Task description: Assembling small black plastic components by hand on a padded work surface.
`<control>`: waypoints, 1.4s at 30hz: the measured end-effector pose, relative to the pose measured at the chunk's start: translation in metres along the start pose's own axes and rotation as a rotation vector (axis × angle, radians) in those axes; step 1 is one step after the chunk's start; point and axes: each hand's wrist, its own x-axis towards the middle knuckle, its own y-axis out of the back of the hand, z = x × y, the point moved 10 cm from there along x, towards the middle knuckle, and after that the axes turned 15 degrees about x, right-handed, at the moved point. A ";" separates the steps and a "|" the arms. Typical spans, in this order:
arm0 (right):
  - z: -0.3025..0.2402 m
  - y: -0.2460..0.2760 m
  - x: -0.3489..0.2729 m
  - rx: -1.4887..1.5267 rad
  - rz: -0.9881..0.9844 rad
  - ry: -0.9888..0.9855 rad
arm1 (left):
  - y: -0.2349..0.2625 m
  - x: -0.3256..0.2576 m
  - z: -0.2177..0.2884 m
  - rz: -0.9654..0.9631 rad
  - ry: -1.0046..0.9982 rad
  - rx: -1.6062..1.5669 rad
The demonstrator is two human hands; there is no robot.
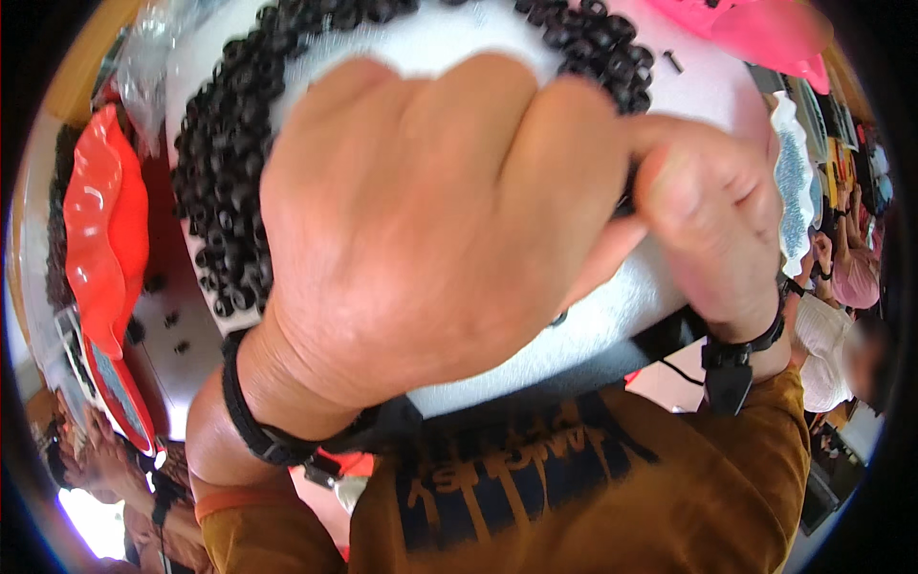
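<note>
The left hand [421,220] fills the centre of the head view, knuckles up, fingers curled into a clenched grip. What it encloses is hidden behind the back of the hand; it may press on the white foam board [612,316] beneath it, but contact cannot be confirmed. The right hand [717,220] sits at 3 o'clock, touching the left. Its thumb and forefinger are pinched on a small dark part, of which only a sliver shows at the fingertips; it looks like one of the black rings.

The white foam board lies under both hands and extends from 12 o'clock down to about 5 o'clock. Black rings [225,172] lie packed in rows along its edge at 9 to 11 o'clock, and a second cluster of rings [602,53] sits at 1 o'clock. The middle of the board, where visible, is bare white.

Status, as a judgement: the ringed band covers the left edge and part of the top; the central and lower areas show no rings, so the greater part of the board appears unfilled. The area under the hands cannot be assessed.

Surroundings: a red wavy-edged tray [100,230] at 9 o'clock, a few loose black parts [153,284] on the surface [182,364] beside it, a pink tray [765,33] at 1 o'clock, and a white scalloped dish [794,182] of small grey pieces at 3 o'clock. Both wrists carry black straps.
</note>
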 end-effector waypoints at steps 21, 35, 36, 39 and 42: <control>-0.007 -0.001 0.002 0.060 -0.175 0.045 | -0.010 0.010 -0.001 -0.183 -0.002 -0.100; -0.018 -0.008 0.000 -0.155 -0.266 0.106 | 0.002 0.012 0.011 -0.184 -0.031 0.017; -0.016 -0.010 0.001 -0.145 -0.280 0.122 | 0.003 0.013 0.007 -0.180 -0.004 -0.027; -0.016 -0.007 -0.002 -0.097 -0.260 0.118 | 0.009 0.021 0.009 -0.126 -0.042 -0.012; -0.019 -0.001 -0.002 0.107 -0.148 0.065 | 0.016 0.028 0.005 -0.197 0.050 -0.099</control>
